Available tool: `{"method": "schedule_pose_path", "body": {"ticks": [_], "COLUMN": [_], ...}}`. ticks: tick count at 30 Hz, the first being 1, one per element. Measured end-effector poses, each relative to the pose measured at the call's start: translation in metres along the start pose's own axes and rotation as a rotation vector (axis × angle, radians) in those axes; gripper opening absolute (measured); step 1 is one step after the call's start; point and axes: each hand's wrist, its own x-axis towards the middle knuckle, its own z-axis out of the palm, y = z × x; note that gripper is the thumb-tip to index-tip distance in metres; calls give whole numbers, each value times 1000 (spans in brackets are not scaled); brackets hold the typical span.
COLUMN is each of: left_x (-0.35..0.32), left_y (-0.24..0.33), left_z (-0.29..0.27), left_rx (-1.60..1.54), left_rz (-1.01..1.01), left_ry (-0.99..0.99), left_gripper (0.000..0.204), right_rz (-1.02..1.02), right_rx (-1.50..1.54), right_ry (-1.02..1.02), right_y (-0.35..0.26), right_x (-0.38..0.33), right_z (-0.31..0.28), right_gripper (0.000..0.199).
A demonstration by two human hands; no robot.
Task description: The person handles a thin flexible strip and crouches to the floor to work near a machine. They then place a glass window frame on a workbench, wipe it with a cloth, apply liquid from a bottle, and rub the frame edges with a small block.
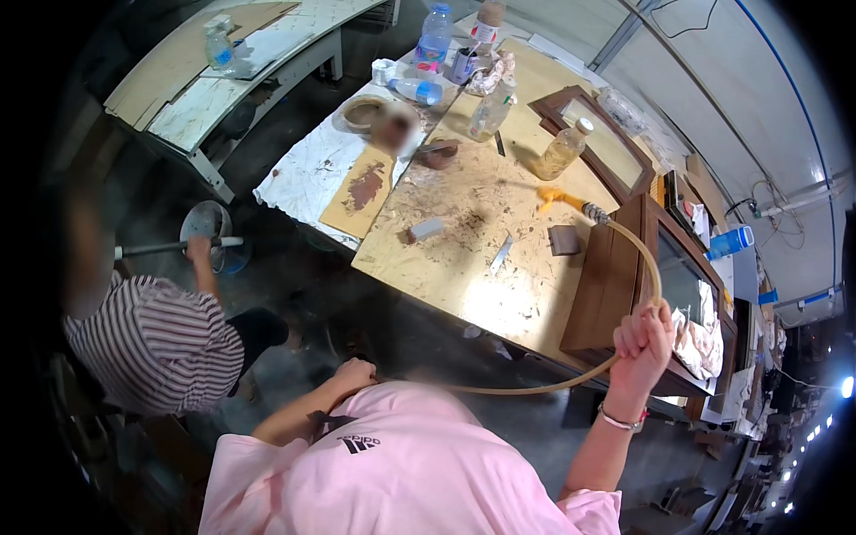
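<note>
My right hand (644,343) is closed around a tan hose (655,276), raised at the right beside the dark wood cabinet. From there the hose arcs up to a yellow nozzle (560,196) with a metal fitting lying on the work table. Below my hand it curves back along the front of my body, where its end is hidden. Down at my left side my left hand (355,374) looks curled; what it holds, if anything, cannot be made out. A brown framed wooden cabinet (606,281) with glass stands near the hose, with crumpled white cloth (700,334) on it.
On the stained table (446,285) lie a scraper blade (502,254), a grey block (426,229) and a dark square piece (563,240). Several bottles, a tape roll (364,111) and a wooden frame (597,143) stand farther back. A person in stripes (156,343) works at left, near a bucket (209,227).
</note>
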Motion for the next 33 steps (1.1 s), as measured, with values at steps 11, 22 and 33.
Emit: {"method": "schedule_pose_path", "body": {"ticks": [11,22,33], "left_x": [-9,5,3], "left_y": [-32,8,16], "left_z": [63,16,15], "left_rx": [98,264,207], "left_rz": [-77,-105,-40], "left_ry": [61,-117,-61], "left_gripper": [30,41,37], "right_rz": [436,-18,-867], "right_rx": [-482,-1120,-311], "right_ry": [198,-37,-501], "right_y": [133,137,-124], "right_x": [8,-4,-14], "right_z": [-99,-97,-6], "right_gripper": [13,56,73]}}
